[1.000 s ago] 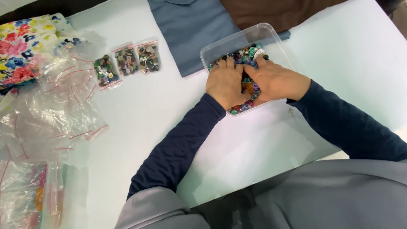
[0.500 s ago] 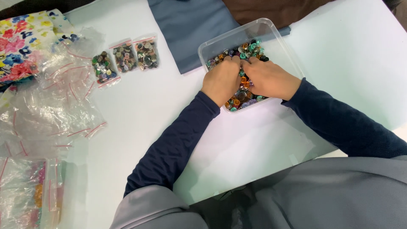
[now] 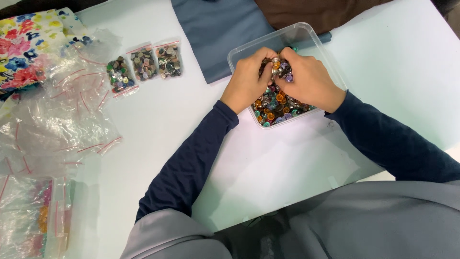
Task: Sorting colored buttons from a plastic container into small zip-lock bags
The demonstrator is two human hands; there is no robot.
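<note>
A clear plastic tub [image 3: 314, 45] sits on the white counter [image 3: 397, 72], and it is full of small shiny buttons [image 3: 275, 106] in many colours. Both hands are inside the tub. The left hand [image 3: 247, 79] and the right hand [image 3: 309, 79] meet in the middle of the tub, with fingers curled in, and together they pinch a little bunch of buttons [image 3: 279, 67] just above the pile. Each grip is closed on that bunch. To do this well, I think the hands should stay low over the tub, so any button that slips falls back in and not onto the counter. A soft, steady pinch looks best, since the buttons are small and smooth. Left of the tub, well apart from it, three small filled bags [image 3: 143, 64] lie in a row. Further left of the tub is a heap of empty clear bags [image 3: 62, 110] with red strips. Behind the tub lies a folded blue cloth [image 3: 215, 29], touching the tub's far side, with a brown cloth [image 3: 316, 10] next to it.
</note>
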